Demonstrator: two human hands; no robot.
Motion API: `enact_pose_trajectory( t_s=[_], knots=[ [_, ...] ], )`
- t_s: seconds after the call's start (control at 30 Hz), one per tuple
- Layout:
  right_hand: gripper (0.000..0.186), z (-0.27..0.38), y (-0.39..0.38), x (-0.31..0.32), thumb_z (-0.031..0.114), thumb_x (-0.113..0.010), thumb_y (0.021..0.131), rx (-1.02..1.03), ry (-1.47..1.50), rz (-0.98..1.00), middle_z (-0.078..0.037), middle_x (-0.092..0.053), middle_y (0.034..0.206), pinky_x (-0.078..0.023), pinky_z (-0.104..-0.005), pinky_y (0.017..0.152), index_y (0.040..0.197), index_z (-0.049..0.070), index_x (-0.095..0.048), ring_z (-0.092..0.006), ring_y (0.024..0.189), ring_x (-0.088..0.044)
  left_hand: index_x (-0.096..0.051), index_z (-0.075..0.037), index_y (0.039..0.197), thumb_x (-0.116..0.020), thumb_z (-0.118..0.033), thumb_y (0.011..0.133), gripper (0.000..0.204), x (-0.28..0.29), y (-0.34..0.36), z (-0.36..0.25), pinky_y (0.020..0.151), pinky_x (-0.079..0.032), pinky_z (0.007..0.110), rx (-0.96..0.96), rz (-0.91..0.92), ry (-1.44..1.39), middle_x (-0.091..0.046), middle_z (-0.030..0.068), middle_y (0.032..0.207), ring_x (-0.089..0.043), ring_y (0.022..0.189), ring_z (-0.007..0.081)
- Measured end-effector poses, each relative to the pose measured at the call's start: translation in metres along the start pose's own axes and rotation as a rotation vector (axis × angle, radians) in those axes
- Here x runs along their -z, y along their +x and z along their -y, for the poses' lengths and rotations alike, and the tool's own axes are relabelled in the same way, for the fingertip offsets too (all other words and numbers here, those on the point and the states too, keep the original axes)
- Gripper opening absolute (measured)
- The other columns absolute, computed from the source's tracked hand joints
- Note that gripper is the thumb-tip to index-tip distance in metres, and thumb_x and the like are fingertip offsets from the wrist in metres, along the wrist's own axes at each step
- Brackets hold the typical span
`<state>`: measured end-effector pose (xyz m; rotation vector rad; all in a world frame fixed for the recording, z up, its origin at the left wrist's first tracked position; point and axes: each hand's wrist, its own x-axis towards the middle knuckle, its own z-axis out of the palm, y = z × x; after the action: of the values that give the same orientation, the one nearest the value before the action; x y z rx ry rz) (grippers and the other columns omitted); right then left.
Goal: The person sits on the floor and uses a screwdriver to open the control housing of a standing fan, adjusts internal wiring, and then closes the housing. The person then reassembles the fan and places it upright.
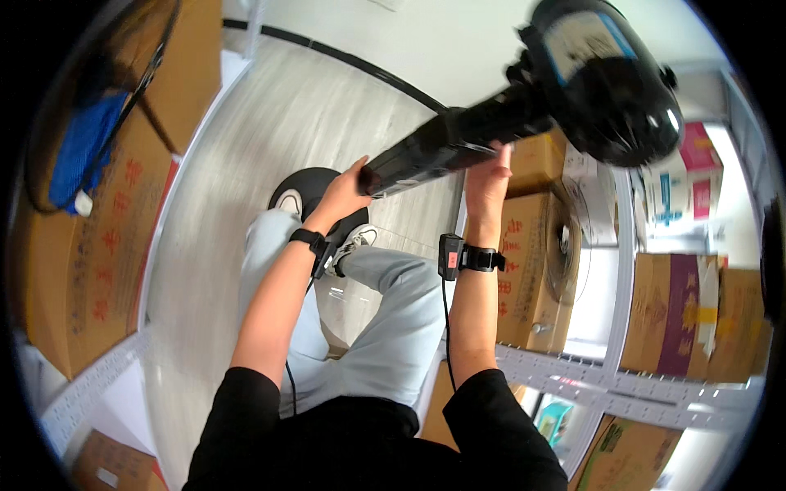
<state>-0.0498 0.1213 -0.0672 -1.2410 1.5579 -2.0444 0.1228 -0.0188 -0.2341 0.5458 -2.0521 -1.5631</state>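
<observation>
A black pedestal fan [446,143] is held slantwise in front of me, its rounded head [626,106] up at the far right. Around the lower end of its column, my left hand [345,195] is closed. My right hand [488,184] holds the column from below, closer to the head; some of its fingers are hidden behind the column. On the floor under my left hand lies a round black base [304,178], with my shoes over its edge. Whether column and base are joined, I cannot tell.
Large cardboard boxes [106,262] fill a shelf on the left, with a blue bag [86,151] by them. On the right, a metal rack [626,286] holds more cartons [667,315]. A wire fan grille [563,250] stands beside my right forearm. A white wall [393,41] rises ahead.
</observation>
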Motion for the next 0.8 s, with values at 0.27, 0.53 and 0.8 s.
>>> enact_pose_trajectory(
  t_s=[0.27,0.53,0.8],
  knots=[
    [0.044,0.034,-0.094,0.078,0.026,-0.055,0.104,-0.240,-0.244,-0.363,-0.012,-0.059,0.133,-0.055,-0.0329,0.090,0.141,0.004,-0.049,-0.0193,0.114,-0.061,-0.036,0.002,0.148,-0.052,0.007,0.068,0.082,0.005,0.013,0.030,0.111,-0.036,0.034,0.007,0.053,-0.368,-0.050,0.0148,0.142,-0.048,0.133,0.0256],
    [0.031,0.051,-0.272,0.275,0.033,-0.065,0.090,-0.525,-1.052,-0.928,-0.015,-0.074,0.097,-0.055,-0.0372,0.081,0.105,0.007,-0.073,-0.0276,0.092,-0.072,-0.045,0.002,0.137,-0.049,0.004,0.075,0.063,0.021,0.017,0.048,0.101,-0.045,0.039,0.327,-0.258,-0.523,-0.057,0.0170,0.133,-0.055,0.122,0.0286],
    [0.033,0.107,-0.321,0.368,0.032,-0.065,0.088,-0.649,-1.708,-1.045,-0.021,-0.066,0.097,-0.053,-0.0443,0.090,0.110,0.007,-0.070,-0.0394,0.098,-0.066,-0.058,-0.001,0.100,-0.053,0.002,0.074,0.027,0.076,0.001,0.023,0.071,-0.051,0.032,0.627,0.025,-0.536,-0.061,0.0074,0.094,-0.060,0.084,0.0199]
  ],
)
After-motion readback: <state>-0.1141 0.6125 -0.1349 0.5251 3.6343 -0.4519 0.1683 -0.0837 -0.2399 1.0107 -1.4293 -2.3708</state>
